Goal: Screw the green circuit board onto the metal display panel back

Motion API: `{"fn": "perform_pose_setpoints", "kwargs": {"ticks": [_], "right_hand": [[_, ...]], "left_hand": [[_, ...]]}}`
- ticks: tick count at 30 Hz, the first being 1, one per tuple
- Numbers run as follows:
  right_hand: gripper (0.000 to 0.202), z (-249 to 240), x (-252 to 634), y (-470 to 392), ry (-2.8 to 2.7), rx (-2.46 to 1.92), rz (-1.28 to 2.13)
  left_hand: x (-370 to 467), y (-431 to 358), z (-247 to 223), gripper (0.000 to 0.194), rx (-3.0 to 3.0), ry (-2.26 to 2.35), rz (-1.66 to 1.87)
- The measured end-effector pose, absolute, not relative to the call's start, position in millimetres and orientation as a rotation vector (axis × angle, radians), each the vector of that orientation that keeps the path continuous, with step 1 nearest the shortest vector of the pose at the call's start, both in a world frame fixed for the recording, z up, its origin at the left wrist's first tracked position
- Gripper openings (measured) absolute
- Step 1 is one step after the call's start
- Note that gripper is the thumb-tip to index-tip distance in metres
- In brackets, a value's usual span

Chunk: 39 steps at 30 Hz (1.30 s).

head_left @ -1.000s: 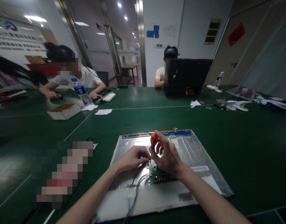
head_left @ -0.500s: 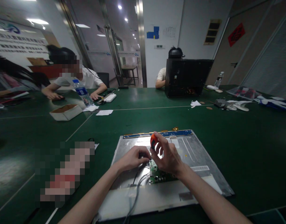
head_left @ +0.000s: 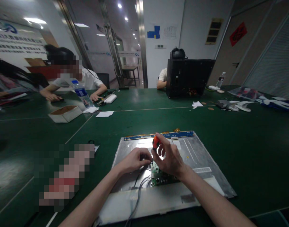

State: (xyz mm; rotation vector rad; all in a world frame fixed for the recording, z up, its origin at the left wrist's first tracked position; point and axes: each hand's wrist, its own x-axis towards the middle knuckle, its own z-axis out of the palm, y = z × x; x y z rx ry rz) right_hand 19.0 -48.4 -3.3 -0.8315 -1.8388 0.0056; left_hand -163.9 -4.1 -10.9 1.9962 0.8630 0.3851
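My right hand (head_left: 171, 160) grips the red-and-black handle of a screwdriver (head_left: 155, 142), which points down at the corner of a green circuit board (head_left: 155, 179). At the screwdriver's lower end, the fingers of my left hand (head_left: 135, 158) are pinched together; whatever they hold is too small to make out. Beneath both hands lies a flat display panel (head_left: 202, 156), its grey metal back facing up and a blue board strip (head_left: 185, 135) along its far edge. Dark cables (head_left: 139, 192) run from the green board toward me. My right hand hides part of that board.
A blurred-out long item (head_left: 69, 173) lies left of the panel. Farther off are an open white box (head_left: 65, 115), a tilted water bottle (head_left: 83, 94) and a black monitor-like casing (head_left: 190, 78). People sit across the green table (head_left: 135, 118). Gloves (head_left: 241, 105) lie at the right.
The view has shifted slightly. The screwdriver's handle looks a little turned or tilted in my right hand. My left hand stays at the same spot.
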Motion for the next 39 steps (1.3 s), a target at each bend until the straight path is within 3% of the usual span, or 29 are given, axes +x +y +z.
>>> {"fn": "perform_pose_setpoints", "kwargs": {"ticks": [19,39], "right_hand": [[0.064,-3.8,19.3,-47.7,-1.858,-0.820,0.056],[0.055,-4.0,20.2,-46.7,-1.863,-0.804,-0.035]], "left_hand": [[-165.9,-1.6,-15.8,0.010,2.007,0.830,0.386],[-165.7,-1.7,-15.6,0.009,2.009,0.844,0.392]]}}
